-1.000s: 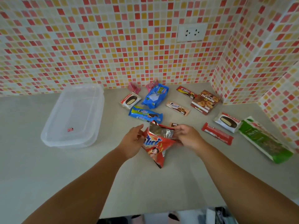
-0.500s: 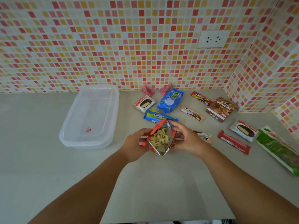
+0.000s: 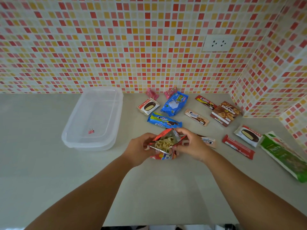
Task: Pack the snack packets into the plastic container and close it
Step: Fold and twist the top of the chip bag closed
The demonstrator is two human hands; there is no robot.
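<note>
A red chip bag (image 3: 166,145) is held up over the counter with its top pulled wide; pale curly snacks show inside. My left hand (image 3: 139,148) grips its left edge and my right hand (image 3: 191,143) grips its right edge. The clear plastic container (image 3: 79,140) sits to the left with its lid on, and a small pink clip (image 3: 91,131) rests on it. Several packets lie behind and to the right: a blue cookie pack (image 3: 163,121), a blue bag (image 3: 175,103), a choco pie (image 3: 148,106) and a red bar (image 3: 238,146).
A brown biscuit box (image 3: 225,113), a second choco pie (image 3: 248,135) and a long green bag (image 3: 285,155) lie by the tiled corner wall on the right. Two pink candies (image 3: 152,93) sit against the back wall. A wall socket (image 3: 218,43) is above.
The red bag has been turned from front-facing to mouth-up and pulled wide, showing the snacks. The view has shifted, so everything sits further right and lower in frame.
</note>
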